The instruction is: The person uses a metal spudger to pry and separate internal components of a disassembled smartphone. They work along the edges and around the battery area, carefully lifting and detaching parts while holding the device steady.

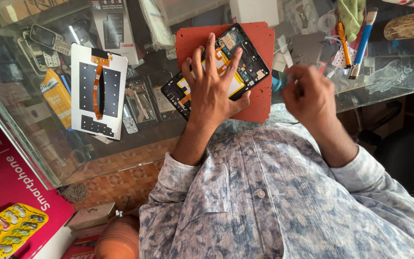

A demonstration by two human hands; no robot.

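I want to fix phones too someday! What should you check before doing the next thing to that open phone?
1. Phone held steady: ok. The left hand lies flat on the opened phone.
2. Phone on a work mat: ok. It rests on the red mat, on the glass counter.
3. Removed panel out of the way: ok. The white back panel lies apart, to the side.
4. Right hand ready: cannot tell. The right hand is blurred; whatever it holds is unclear.
5. Tools close by: ok. An orange-handled tool and a blue-handled brush lie beyond the right hand.
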